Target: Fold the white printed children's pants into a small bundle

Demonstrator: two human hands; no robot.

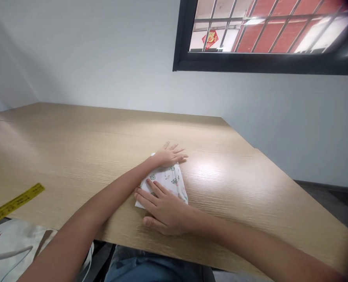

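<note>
A folded white cloth [172, 178] with small printed animal figures lies flat near the front edge of the wooden table [82, 149]. Across its far edge rests my left hand [171, 156], palm down, fingers spread and reaching past the cloth onto the wood. My right hand [164, 207] lies flat over the cloth's near part, fingers stretched out to the left and the thumb on the tabletop. Neither hand grips the fabric. Both hands and the left forearm hide parts of the cloth, so its full outline cannot be seen.
A yellow strip with dark print [18, 203] lies at the table's left front. Below that edge is a white bag [12, 246] with red marking and a cord. A pale wall [103, 51] and a dark-framed barred window [250, 60] stand behind the table.
</note>
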